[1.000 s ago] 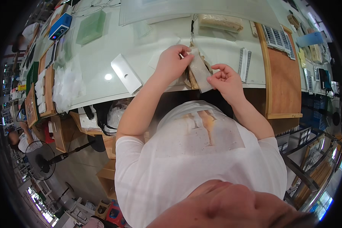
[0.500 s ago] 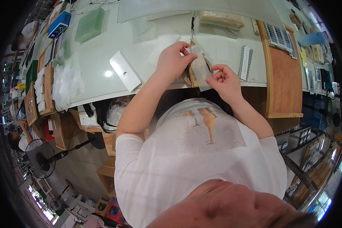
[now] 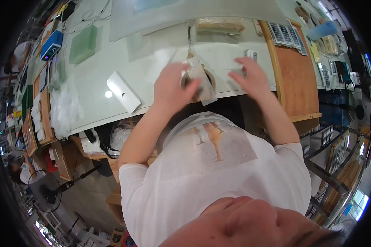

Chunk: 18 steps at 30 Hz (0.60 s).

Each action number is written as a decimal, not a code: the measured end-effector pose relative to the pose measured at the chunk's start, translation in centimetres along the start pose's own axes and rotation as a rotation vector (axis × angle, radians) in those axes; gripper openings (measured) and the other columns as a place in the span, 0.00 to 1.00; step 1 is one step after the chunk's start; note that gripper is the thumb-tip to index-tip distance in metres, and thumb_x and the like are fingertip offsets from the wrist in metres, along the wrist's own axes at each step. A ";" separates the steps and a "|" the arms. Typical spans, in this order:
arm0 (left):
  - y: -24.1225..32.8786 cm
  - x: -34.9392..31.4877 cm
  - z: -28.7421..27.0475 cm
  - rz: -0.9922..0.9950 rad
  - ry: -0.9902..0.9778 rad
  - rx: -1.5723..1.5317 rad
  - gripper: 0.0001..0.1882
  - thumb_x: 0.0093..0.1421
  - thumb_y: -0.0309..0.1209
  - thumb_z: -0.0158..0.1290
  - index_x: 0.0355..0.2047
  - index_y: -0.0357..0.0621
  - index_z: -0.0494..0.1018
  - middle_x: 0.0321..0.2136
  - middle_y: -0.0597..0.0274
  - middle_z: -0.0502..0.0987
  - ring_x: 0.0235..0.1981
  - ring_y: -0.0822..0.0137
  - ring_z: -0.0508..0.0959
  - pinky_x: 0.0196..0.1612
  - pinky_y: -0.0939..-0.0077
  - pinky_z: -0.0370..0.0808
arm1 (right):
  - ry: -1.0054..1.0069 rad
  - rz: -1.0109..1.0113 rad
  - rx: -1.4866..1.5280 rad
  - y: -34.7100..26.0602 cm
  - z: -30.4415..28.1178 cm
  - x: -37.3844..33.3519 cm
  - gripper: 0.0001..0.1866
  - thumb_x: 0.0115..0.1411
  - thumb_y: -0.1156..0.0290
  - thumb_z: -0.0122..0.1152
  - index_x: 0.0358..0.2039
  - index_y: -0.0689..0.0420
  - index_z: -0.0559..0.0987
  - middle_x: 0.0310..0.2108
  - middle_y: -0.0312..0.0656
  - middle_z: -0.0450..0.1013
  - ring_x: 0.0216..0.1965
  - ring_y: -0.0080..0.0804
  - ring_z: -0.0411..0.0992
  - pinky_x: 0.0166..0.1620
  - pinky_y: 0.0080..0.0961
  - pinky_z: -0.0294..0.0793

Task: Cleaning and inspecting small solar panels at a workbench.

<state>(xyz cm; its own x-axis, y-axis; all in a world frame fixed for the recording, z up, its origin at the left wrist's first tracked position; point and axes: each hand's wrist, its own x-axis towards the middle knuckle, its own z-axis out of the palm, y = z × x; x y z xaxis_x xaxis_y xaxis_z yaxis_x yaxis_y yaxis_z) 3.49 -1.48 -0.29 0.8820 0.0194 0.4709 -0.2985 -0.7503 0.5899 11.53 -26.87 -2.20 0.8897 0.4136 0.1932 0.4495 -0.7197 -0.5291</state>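
Observation:
A translucent bubble-wrap pouch (image 3: 203, 88) rests near the desk's front edge. Under it is a brownish ring that resembles a roll of tape (image 3: 210, 75). My left hand (image 3: 169, 86) is beside the pouch's left side, thumb and fingers apart, with the thumb tip over the pouch's edge. Motion blurs it, and I cannot tell whether it touches. Off to the right, my right hand (image 3: 253, 80) is raised with fingers spread and nothing visible in them. It is nearest to some pale printed strips (image 3: 250, 54), partly hidden behind its fingers.
A white narrow box (image 3: 123, 92) lies to the left, beyond it clear plastic bags (image 3: 65, 99). Wrapped bundle (image 3: 220, 25) and overhanging translucent panel (image 3: 185, 14) are at the back. Wooden board (image 3: 294, 78) bounds the right. A blue device (image 3: 52, 45) stands far left.
Both hands have come off the pouch they were pinching; the right has moved away to the right, toward the strips. The whole view has shifted slightly.

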 end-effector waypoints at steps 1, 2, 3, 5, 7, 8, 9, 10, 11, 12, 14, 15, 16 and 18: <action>0.6 -0.7 -0.6 0.136 -0.042 -0.038 0.21 0.42 0.32 0.67 0.36 0.43 0.73 0.34 0.58 0.74 0.31 0.58 0.74 0.34 0.69 0.73 | -0.039 0.046 -0.070 2.5 -1.2 1.2 0.30 0.46 0.55 0.68 0.48 0.55 0.74 0.49 0.47 0.69 0.54 0.44 0.65 0.55 0.36 0.66; 1.1 -1.3 -0.9 0.207 -0.122 -0.072 0.21 0.41 0.33 0.68 0.35 0.43 0.73 0.34 0.59 0.75 0.33 0.57 0.75 0.35 0.68 0.73 | -0.033 0.051 -0.078 4.5 -2.1 2.0 0.30 0.46 0.55 0.68 0.48 0.55 0.74 0.49 0.47 0.69 0.54 0.44 0.65 0.55 0.36 0.66; 1.5 -1.6 -1.2 0.277 -0.202 -0.104 0.21 0.39 0.34 0.68 0.34 0.44 0.74 0.35 0.59 0.75 0.35 0.56 0.75 0.37 0.68 0.73 | -0.037 0.003 -0.171 6.0 -3.0 2.6 0.31 0.45 0.58 0.70 0.48 0.57 0.74 0.50 0.48 0.67 0.54 0.44 0.65 0.55 0.34 0.66; 1.4 -2.9 -0.5 0.335 -0.193 -0.052 0.21 0.39 0.34 0.68 0.35 0.46 0.74 0.34 0.63 0.76 0.37 0.58 0.75 0.39 0.67 0.72 | -0.044 -0.054 -0.264 7.4 -3.8 3.4 0.31 0.44 0.60 0.71 0.49 0.59 0.74 0.52 0.49 0.65 0.54 0.44 0.64 0.55 0.33 0.66; 0.8 -3.9 0.3 0.415 -0.202 0.023 0.19 0.42 0.32 0.66 0.35 0.47 0.75 0.34 0.66 0.76 0.40 0.61 0.75 0.39 0.70 0.72 | -0.194 0.057 -0.210 7.8 -3.9 3.8 0.33 0.43 0.59 0.72 0.49 0.60 0.74 0.54 0.50 0.63 0.58 0.46 0.60 0.59 0.35 0.62; 0.6 -4.2 0.6 0.411 -0.202 0.027 0.19 0.42 0.32 0.66 0.35 0.47 0.75 0.34 0.66 0.76 0.40 0.61 0.75 0.39 0.70 0.72 | -0.196 0.053 -0.207 7.9 -3.9 3.8 0.33 0.43 0.59 0.72 0.49 0.60 0.74 0.54 0.50 0.63 0.58 0.46 0.60 0.59 0.35 0.62; 0.5 -4.4 0.8 0.421 -0.159 0.037 0.17 0.42 0.31 0.66 0.35 0.47 0.75 0.35 0.67 0.76 0.40 0.62 0.75 0.39 0.70 0.72 | -0.193 0.045 -0.219 8.1 -3.9 3.9 0.33 0.44 0.59 0.72 0.49 0.60 0.74 0.54 0.50 0.63 0.58 0.45 0.60 0.59 0.34 0.62; 0.4 -4.6 0.9 0.430 -0.118 0.048 0.16 0.43 0.29 0.65 0.34 0.48 0.75 0.36 0.68 0.76 0.40 0.63 0.76 0.38 0.71 0.72 | -0.191 0.038 -0.229 8.3 -3.9 3.9 0.32 0.44 0.59 0.71 0.49 0.60 0.74 0.54 0.49 0.63 0.58 0.44 0.61 0.59 0.33 0.62; 0.3 -4.7 0.8 0.425 -0.120 0.052 0.16 0.43 0.29 0.65 0.34 0.48 0.75 0.36 0.68 0.76 0.40 0.63 0.76 0.38 0.71 0.72 | -0.195 0.035 -0.225 8.5 -3.7 3.8 0.32 0.44 0.59 0.71 0.49 0.60 0.74 0.54 0.49 0.63 0.58 0.44 0.61 0.59 0.33 0.62; 0.2 -4.8 0.6 0.429 -0.115 0.053 0.16 0.43 0.29 0.65 0.34 0.48 0.76 0.36 0.68 0.77 0.40 0.64 0.76 0.38 0.71 0.72 | -0.145 0.007 -0.227 8.7 -3.6 3.8 0.30 0.45 0.59 0.71 0.48 0.60 0.75 0.52 0.47 0.65 0.54 0.43 0.64 0.56 0.32 0.64; 0.1 -5.0 0.5 0.429 -0.114 0.057 0.16 0.43 0.29 0.65 0.34 0.48 0.76 0.36 0.68 0.77 0.40 0.64 0.76 0.38 0.72 0.72 | -0.099 -0.021 -0.223 8.6 -3.6 3.7 0.28 0.46 0.59 0.70 0.46 0.60 0.76 0.50 0.46 0.67 0.51 0.41 0.67 0.54 0.30 0.67; -0.1 -5.2 0.4 0.435 -0.108 0.051 0.15 0.44 0.29 0.64 0.34 0.48 0.75 0.37 0.68 0.76 0.40 0.64 0.76 0.36 0.71 0.72 | -0.095 0.064 -0.158 8.0 -4.1 3.9 0.26 0.46 0.60 0.70 0.43 0.60 0.76 0.46 0.44 0.69 0.45 0.39 0.68 0.49 0.29 0.69; -0.3 -5.3 0.3 0.441 -0.102 0.046 0.14 0.44 0.29 0.63 0.34 0.47 0.75 0.37 0.68 0.76 0.41 0.63 0.75 0.34 0.70 0.72 | -0.091 0.149 -0.093 7.5 -4.1 4.0 0.23 0.47 0.61 0.69 0.41 0.61 0.76 0.42 0.42 0.72 0.40 0.37 0.70 0.45 0.28 0.70; -0.2 -5.4 0.3 0.426 -0.102 0.033 0.15 0.44 0.29 0.64 0.34 0.47 0.75 0.37 0.67 0.76 0.41 0.63 0.75 0.34 0.71 0.72 | -0.024 0.151 -0.068 8.4 -3.8 4.3 0.18 0.49 0.66 0.68 0.37 0.61 0.76 0.33 0.37 0.73 0.31 0.28 0.70 0.36 0.23 0.70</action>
<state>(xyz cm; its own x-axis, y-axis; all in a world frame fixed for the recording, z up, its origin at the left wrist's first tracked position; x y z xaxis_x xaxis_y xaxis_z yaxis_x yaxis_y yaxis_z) -1.12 -1.63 -3.15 0.7149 -0.3606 0.5991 -0.6328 -0.6980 0.3351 19.39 -33.27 -2.66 0.9458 0.3105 0.0953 0.3158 -0.8104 -0.4934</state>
